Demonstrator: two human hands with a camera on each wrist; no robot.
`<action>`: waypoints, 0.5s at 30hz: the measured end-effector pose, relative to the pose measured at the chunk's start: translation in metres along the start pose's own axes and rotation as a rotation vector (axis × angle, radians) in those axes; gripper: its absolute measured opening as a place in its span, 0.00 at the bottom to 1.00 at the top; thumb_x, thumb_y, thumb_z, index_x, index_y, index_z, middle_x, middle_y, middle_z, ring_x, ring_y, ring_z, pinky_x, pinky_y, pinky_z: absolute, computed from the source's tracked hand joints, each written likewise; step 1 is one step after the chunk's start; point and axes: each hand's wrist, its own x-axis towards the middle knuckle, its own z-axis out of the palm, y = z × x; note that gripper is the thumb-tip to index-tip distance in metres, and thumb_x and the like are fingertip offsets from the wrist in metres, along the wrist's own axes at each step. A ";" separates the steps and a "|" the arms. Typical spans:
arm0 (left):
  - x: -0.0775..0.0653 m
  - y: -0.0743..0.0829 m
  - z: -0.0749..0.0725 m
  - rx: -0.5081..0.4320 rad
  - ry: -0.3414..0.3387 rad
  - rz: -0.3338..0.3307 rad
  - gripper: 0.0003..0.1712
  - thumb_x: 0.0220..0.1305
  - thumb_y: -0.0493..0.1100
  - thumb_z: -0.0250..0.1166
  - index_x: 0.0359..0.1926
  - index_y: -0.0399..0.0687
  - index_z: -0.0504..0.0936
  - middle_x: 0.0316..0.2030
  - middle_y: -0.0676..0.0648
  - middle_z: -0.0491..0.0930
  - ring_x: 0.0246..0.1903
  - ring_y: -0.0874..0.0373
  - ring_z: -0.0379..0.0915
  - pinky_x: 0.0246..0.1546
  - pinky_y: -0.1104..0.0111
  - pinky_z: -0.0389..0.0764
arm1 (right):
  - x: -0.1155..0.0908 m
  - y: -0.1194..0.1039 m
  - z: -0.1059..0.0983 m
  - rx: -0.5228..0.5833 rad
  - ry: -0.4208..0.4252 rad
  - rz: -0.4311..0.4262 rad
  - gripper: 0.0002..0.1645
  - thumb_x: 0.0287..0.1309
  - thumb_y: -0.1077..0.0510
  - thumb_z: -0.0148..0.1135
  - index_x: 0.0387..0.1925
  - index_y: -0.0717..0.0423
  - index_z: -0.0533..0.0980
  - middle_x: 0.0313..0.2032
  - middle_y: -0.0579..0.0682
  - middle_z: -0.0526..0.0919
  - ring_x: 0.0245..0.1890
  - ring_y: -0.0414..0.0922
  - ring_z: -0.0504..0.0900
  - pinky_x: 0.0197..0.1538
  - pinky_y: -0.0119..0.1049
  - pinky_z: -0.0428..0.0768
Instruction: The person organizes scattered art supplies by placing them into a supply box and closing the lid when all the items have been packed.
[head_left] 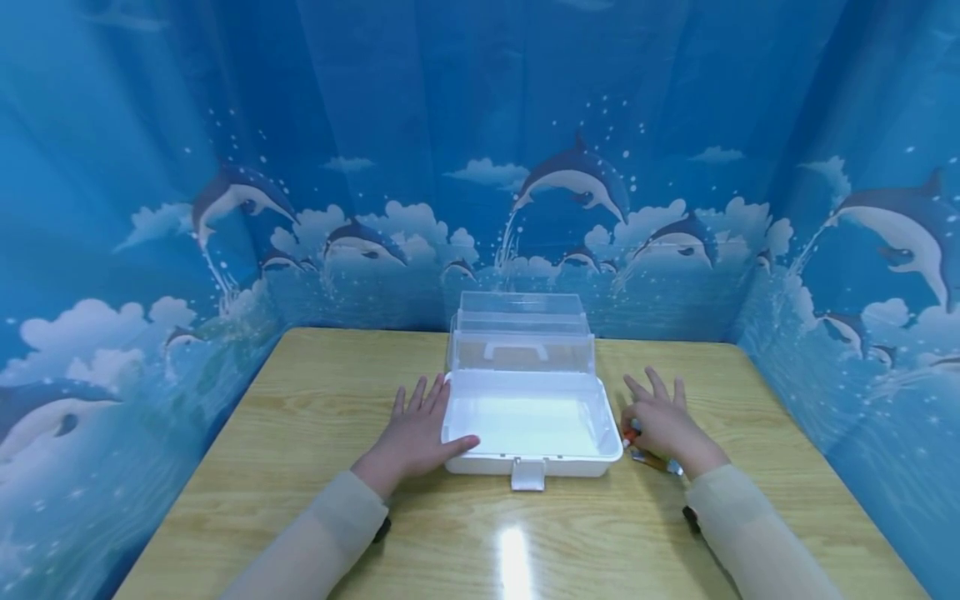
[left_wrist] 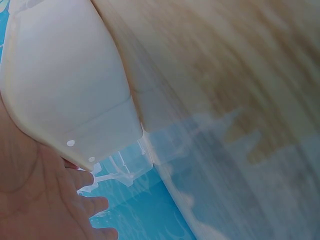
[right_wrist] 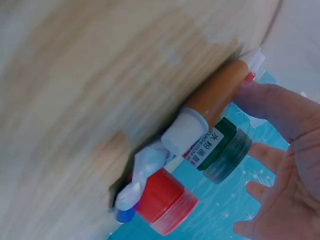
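A white plastic box (head_left: 534, 417) with a clear lid (head_left: 522, 329) stands open on the table. My left hand (head_left: 416, 433) rests on its left rim, fingers spread and thumb over the front corner. To the right of the box, my right hand (head_left: 663, 425) pinches a small red-and-white thing (head_left: 630, 436) between thumb and forefinger, its kind mostly hidden; the other fingers are spread. Close by lie a brown paint tube (right_wrist: 215, 97) with a white cap, a green paint jar (right_wrist: 220, 150), a red paint jar (right_wrist: 167, 200) and a whitish, twisted tube-like thing (right_wrist: 137, 180).
The wooden table (head_left: 315, 408) reaches out on both sides of the box. Behind and beside it hangs a blue curtain (head_left: 420, 125) with dolphins. The box's front latch (head_left: 528, 473) hangs down toward me.
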 end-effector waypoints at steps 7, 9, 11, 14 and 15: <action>0.002 -0.001 0.002 0.005 0.000 -0.005 0.64 0.60 0.84 0.42 0.80 0.45 0.38 0.79 0.44 0.35 0.77 0.42 0.27 0.73 0.44 0.27 | 0.007 -0.005 -0.005 -0.013 -0.027 -0.039 0.18 0.39 0.63 0.77 0.20 0.37 0.79 0.74 0.68 0.57 0.74 0.73 0.35 0.64 0.76 0.25; 0.003 -0.002 0.004 0.005 0.002 -0.007 0.65 0.59 0.85 0.42 0.80 0.45 0.38 0.79 0.44 0.35 0.77 0.42 0.27 0.73 0.44 0.28 | 0.010 -0.005 -0.006 -0.013 -0.033 -0.052 0.17 0.36 0.63 0.77 0.20 0.37 0.79 0.74 0.67 0.57 0.74 0.72 0.35 0.65 0.75 0.25; 0.003 -0.002 0.004 0.005 0.004 -0.008 0.65 0.59 0.85 0.42 0.80 0.45 0.38 0.79 0.44 0.36 0.77 0.42 0.28 0.73 0.44 0.28 | 0.012 -0.006 -0.006 -0.007 -0.038 -0.067 0.17 0.35 0.64 0.76 0.21 0.37 0.79 0.74 0.67 0.57 0.74 0.72 0.35 0.65 0.75 0.25; 0.003 -0.001 0.005 0.004 0.005 -0.011 0.65 0.59 0.85 0.42 0.80 0.45 0.39 0.79 0.44 0.36 0.77 0.42 0.28 0.73 0.44 0.28 | 0.015 -0.006 -0.005 -0.004 -0.042 -0.077 0.16 0.37 0.62 0.76 0.21 0.37 0.79 0.74 0.67 0.58 0.74 0.72 0.36 0.66 0.75 0.26; 0.003 -0.001 0.004 0.001 0.004 -0.013 0.65 0.59 0.85 0.42 0.80 0.45 0.39 0.79 0.44 0.36 0.77 0.42 0.28 0.73 0.44 0.28 | 0.017 -0.006 -0.006 0.000 -0.046 -0.077 0.16 0.38 0.61 0.76 0.20 0.37 0.78 0.74 0.67 0.57 0.74 0.72 0.36 0.66 0.75 0.26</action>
